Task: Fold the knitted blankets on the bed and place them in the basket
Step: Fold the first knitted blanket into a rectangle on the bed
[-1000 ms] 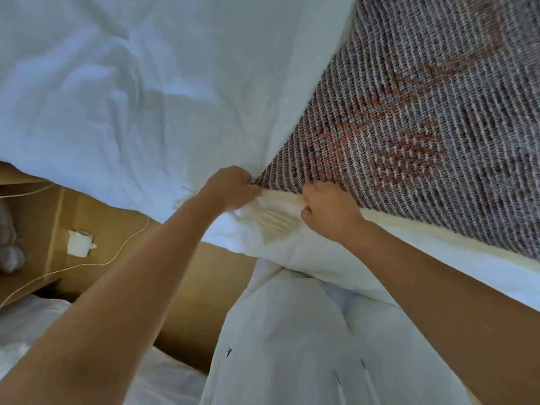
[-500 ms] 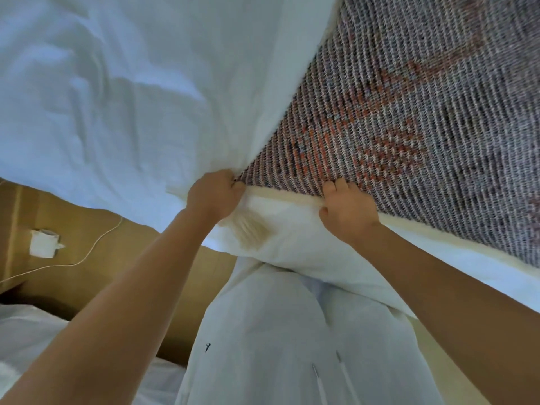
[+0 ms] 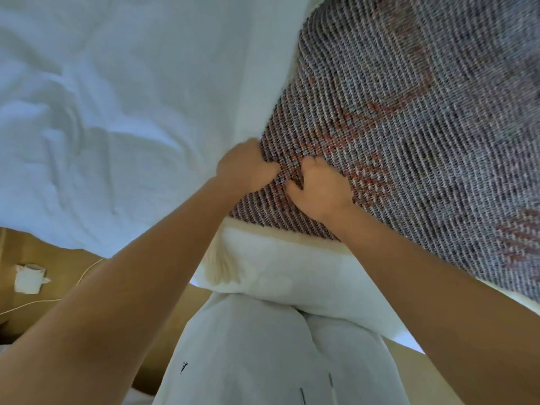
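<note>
Two hands are working close together at the near corner of the knitted blanket (image 3: 409,127), which is lying spread over the right part of the bed (image 3: 292,276), its grey-and-white ribbed knit carrying reddish-orange patterning. The left hand (image 3: 245,168) is curling its fingers over the blanket's left edge, right where the knit is meeting the white sheet (image 3: 102,112). The right hand (image 3: 320,188) is sitting just beside it, bunching a small fold of the knit between thumb and curled fingers. The two hands are almost touching, with only a narrow ridge of gathered fabric showing between them, and both are clamping onto the blanket rather than lying flat on it. A cream border is running along the blanket's near edge below the wrists, and a cream fringe (image 3: 220,266) is hanging down from the corner over the side of the bed. The white sheet is lying rumpled and creased across the left part of the bed. Below the bed's edge, the person's white garment (image 3: 248,361) is filling the lower middle of the view. To the lower left, a small white object (image 3: 29,279) is resting on a wooden surface (image 3: 58,258), and a thin white cable (image 3: 89,268) is trailing across that surface near it.
</note>
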`<state>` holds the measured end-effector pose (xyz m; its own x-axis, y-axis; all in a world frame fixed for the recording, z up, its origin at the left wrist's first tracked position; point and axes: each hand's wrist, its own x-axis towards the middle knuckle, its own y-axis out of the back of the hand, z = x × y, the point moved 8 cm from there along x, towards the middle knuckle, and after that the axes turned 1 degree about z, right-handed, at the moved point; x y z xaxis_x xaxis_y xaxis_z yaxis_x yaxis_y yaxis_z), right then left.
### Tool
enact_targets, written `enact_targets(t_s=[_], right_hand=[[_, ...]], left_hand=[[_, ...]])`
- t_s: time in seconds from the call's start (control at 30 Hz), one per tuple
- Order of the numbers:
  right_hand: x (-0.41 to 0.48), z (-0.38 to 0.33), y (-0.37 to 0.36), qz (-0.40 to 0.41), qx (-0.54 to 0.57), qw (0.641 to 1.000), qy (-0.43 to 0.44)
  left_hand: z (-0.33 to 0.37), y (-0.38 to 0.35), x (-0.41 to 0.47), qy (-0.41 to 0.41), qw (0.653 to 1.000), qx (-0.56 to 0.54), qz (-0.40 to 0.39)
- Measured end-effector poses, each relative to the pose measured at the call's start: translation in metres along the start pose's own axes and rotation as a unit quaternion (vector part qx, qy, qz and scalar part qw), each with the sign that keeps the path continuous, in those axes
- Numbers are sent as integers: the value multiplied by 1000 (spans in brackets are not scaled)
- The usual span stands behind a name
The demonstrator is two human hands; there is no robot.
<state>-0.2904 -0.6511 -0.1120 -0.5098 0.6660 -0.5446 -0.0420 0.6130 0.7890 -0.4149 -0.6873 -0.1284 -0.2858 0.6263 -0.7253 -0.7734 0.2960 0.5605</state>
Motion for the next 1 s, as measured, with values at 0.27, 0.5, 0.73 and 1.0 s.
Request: enact_targets(t_s=[0.27, 0.5, 0.73, 1.0], right_hand=[[74, 22, 69, 107, 120, 987, 4], [146, 42, 131, 126, 178, 975, 36], [220, 84, 186, 173, 468, 857, -131], [274, 82, 212, 108, 555, 801, -197]], left_hand=[[92, 39, 77, -56, 971, -212, 92], [107, 83, 113, -41, 960, -195, 198], [143, 102, 164, 11, 895, -446, 23], [188, 125, 213, 21, 945, -327, 13]])
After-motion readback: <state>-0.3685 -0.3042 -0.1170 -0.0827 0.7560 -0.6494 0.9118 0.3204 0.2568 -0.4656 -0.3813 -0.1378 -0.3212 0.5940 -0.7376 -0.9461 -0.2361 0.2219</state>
